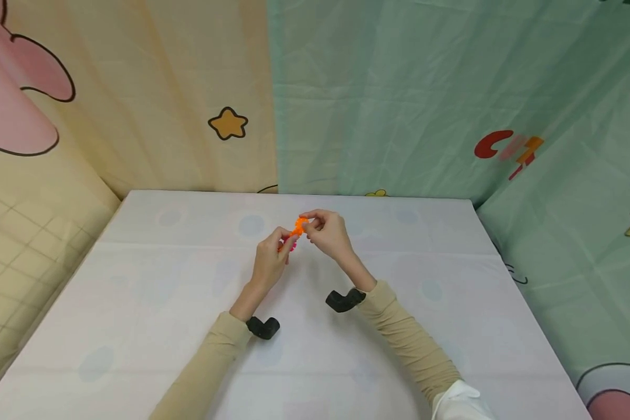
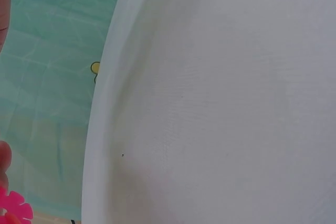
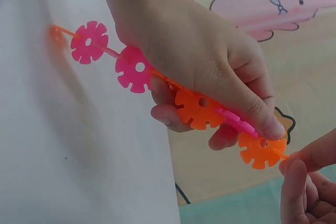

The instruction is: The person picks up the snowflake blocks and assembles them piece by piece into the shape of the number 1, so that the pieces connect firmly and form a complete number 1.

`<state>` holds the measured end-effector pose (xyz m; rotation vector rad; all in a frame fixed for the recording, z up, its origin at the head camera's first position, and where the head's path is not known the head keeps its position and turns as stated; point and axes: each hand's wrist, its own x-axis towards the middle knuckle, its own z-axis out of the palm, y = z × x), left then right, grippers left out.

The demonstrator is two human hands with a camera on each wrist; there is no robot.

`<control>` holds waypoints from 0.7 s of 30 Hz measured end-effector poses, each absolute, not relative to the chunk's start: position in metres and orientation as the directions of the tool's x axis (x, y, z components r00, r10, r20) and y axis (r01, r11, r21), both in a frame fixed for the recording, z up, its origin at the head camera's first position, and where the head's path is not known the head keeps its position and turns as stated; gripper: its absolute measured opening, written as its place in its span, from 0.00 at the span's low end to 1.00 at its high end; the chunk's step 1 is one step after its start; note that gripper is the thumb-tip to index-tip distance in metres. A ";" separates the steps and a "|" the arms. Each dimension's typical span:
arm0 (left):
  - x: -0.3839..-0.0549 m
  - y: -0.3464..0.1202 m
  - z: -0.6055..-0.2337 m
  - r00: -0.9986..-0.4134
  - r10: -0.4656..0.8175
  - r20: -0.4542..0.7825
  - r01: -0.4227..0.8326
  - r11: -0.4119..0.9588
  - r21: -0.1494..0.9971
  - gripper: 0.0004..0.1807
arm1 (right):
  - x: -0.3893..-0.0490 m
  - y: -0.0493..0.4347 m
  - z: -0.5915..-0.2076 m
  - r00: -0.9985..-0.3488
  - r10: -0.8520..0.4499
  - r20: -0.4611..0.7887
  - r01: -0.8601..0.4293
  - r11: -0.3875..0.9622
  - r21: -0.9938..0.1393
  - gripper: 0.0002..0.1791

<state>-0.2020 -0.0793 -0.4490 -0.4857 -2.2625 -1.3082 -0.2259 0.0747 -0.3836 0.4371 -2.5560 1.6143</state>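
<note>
A chain of notched plastic snowflake discs, orange and pink, is between the two hands above the table. My left hand point(image 1: 270, 261) grips it, thumb on a pink disc set edge-on beside an orange disc point(image 3: 261, 153) in the right wrist view. My right hand point(image 1: 328, 236) pinches a thin orange piece point(image 3: 281, 154) at the chain's upper end. Below the left hand hang a pink disc point(image 3: 135, 77), another pink disc point(image 3: 81, 51) and an orange piece point(image 3: 59, 31). In the left wrist view only a pink disc point(image 2: 18, 206) and fingertips show at the edge.
A white cloth with pale dots covers the table point(image 1: 152, 326). Printed curtains point(image 1: 399, 105) hang behind and at both sides. Black camera mounts point(image 1: 345, 300) sit on the inner side of each wrist.
</note>
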 end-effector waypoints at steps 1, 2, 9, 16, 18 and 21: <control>-0.202 -0.079 -0.449 -0.821 0.063 0.567 0.523 0.481 0.703 0.08 | -0.226 0.075 -0.384 -0.954 -0.196 0.228 -0.289 0.396 -0.872 0.12; -0.203 -0.079 -0.449 -0.819 0.063 0.570 0.525 0.482 0.702 0.08 | -0.226 0.075 -0.384 -0.953 -0.196 0.231 -0.292 0.389 -0.874 0.12; -0.204 -0.077 -0.443 -0.869 0.067 0.489 0.455 0.494 0.741 0.09 | -0.232 0.080 -0.387 -0.964 -0.200 0.176 -0.241 0.367 -0.898 0.12; -0.205 -0.074 -0.438 -0.943 0.079 0.323 0.320 0.488 0.812 0.16 | -0.239 0.084 -0.395 -0.972 -0.186 0.147 -0.209 0.380 -0.901 0.12; -0.206 -0.074 -0.439 -0.957 0.084 0.277 0.282 0.479 0.831 0.18 | -0.240 0.085 -0.396 -0.973 -0.187 0.137 -0.200 0.379 -0.904 0.12; -0.207 -0.075 -0.441 -0.972 0.092 0.215 0.233 0.471 0.851 0.21 | -0.242 0.085 -0.399 -0.975 -0.184 0.123 -0.185 0.377 -0.907 0.12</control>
